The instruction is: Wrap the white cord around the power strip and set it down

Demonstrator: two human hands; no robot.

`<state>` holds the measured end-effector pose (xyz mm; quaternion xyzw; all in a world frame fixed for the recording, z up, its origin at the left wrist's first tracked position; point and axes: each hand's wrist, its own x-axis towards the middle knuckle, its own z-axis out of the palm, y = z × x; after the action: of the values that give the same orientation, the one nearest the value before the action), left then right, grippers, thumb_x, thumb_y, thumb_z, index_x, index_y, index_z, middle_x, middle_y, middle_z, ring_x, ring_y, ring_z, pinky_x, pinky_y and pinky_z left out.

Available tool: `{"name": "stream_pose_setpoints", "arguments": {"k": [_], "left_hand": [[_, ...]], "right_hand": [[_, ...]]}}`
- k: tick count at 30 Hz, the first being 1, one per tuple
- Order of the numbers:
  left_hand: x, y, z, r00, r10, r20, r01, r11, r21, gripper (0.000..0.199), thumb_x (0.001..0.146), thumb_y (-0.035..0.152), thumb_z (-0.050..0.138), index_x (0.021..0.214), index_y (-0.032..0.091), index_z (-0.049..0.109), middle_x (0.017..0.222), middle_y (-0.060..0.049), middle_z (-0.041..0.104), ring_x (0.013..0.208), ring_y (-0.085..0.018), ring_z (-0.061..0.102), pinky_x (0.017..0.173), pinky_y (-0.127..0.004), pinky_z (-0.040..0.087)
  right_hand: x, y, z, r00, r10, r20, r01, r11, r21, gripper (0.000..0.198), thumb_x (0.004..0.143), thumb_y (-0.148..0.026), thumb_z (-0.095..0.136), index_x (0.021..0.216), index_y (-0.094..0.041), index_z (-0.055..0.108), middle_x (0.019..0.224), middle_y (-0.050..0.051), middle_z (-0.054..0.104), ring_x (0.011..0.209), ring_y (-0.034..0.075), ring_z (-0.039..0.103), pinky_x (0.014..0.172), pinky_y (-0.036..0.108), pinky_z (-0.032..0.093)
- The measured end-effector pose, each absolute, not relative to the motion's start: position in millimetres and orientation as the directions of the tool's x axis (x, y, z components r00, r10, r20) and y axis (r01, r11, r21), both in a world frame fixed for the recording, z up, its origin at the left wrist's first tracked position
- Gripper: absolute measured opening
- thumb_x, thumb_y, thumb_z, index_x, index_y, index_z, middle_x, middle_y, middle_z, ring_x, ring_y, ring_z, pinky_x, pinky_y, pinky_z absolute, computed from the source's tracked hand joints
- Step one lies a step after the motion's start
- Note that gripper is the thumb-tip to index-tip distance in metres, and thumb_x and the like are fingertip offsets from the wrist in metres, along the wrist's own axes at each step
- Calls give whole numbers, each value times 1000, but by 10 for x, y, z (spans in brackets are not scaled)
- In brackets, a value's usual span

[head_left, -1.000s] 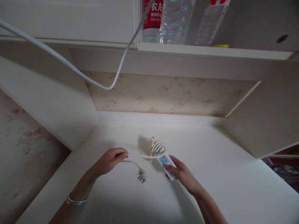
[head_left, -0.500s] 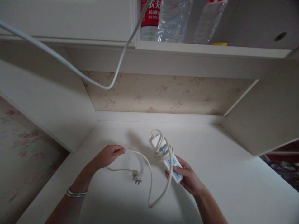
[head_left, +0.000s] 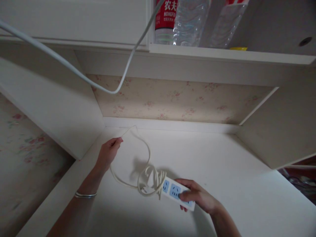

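Cord (head_left: 149, 152) loops around one end of the power strip (head_left: 174, 191), above the white surface (head_left: 222, 161); the right hand (head_left: 197, 197) clasps its other end, the left hand (head_left: 108, 152) pinches cord between closed fingertips, and a hard pull could cinch those crossed loops into a knot

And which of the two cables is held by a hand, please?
The cream cable wound around the power strip: the left hand grips it. The white cable, higher up, is not held.
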<state>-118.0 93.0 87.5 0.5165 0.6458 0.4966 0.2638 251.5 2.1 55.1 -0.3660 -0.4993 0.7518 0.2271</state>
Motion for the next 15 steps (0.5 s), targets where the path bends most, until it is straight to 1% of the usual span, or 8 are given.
{"name": "stream_pose_setpoints", "arguments": {"k": [2, 4, 7, 9, 11, 13, 14, 15], "left_hand": [[-1214, 931, 813, -243, 953, 180, 577, -7, 817, 40, 80, 53, 53, 84, 17, 69, 63, 1, 60, 60, -14, 53, 53, -23, 38], [-1239, 910, 761, -101, 983, 152, 675, -45, 736, 41, 82, 53, 50, 82, 18, 71, 68, 0, 65, 68, -17, 58, 61, -24, 41], [-1227, 861, 691, 100, 992, 74, 763, -124, 634, 40, 86, 49, 46, 79, 21, 72, 72, 0, 68, 72, -18, 61, 67, -25, 43], [-1170, 821, 642, 154, 985, 79, 819, -172, 548, 37, 89, 43, 43, 83, 20, 72, 79, -3, 69, 77, -19, 62, 73, -28, 45], [-1058, 767, 601, 137, 974, 178, 863, -206, 460, 31, 90, 34, 43, 96, 20, 70, 94, -8, 68, 90, -21, 61, 84, -33, 44], [-891, 688, 590, 94, 942, 322, 880, -230, 415, 31, 89, 28, 47, 113, 22, 65, 113, -11, 63, 108, -25, 55, 96, -40, 39], [-792, 637, 601, 79, 923, 375, 866, -250, 433, 33, 89, 29, 47, 118, 24, 62, 122, -11, 59, 116, -26, 51, 101, -43, 36], [-686, 578, 624, 96, 913, 395, 821, -297, 487, 35, 91, 30, 45, 122, 25, 59, 128, -10, 56, 121, -25, 47, 104, -44, 33]], "right_hand": [[2558, 19, 555, -632, 728, -267, -81, -404, -911, 48, 70, -28, 70, 115, -14, 61, 81, 6, 68, 60, 16, 62, 54, 26, 48], [2577, 47, 569, -587, 789, -182, -202, -360, -911, 48, 71, -31, 70, 114, -13, 60, 78, 8, 68, 61, 17, 62, 55, 27, 48], [2555, 126, 622, -448, 889, -95, -328, -262, -907, 37, 77, -33, 66, 108, -14, 61, 75, 8, 68, 64, 17, 62, 59, 26, 47], [2519, 178, 669, -366, 927, -86, -333, -217, -918, 30, 82, -32, 63, 107, -15, 61, 75, 7, 67, 65, 15, 61, 61, 25, 46], [2473, 208, 703, -337, 937, -98, -294, -203, -934, 31, 83, -31, 63, 109, -15, 60, 76, 6, 66, 65, 14, 60, 61, 24, 45], [2418, 209, 713, -347, 931, -115, -252, -210, -944, 37, 81, -30, 65, 114, -16, 59, 78, 5, 65, 66, 15, 59, 60, 25, 45], [2387, 202, 709, -357, 926, -121, -235, -214, -948, 39, 80, -30, 65, 116, -17, 58, 79, 4, 65, 66, 15, 59, 60, 25, 45], [2354, 192, 702, -364, 923, -123, -219, -213, -952, 41, 80, -31, 65, 118, -17, 57, 80, 4, 64, 66, 15, 59, 59, 25, 44]]}}
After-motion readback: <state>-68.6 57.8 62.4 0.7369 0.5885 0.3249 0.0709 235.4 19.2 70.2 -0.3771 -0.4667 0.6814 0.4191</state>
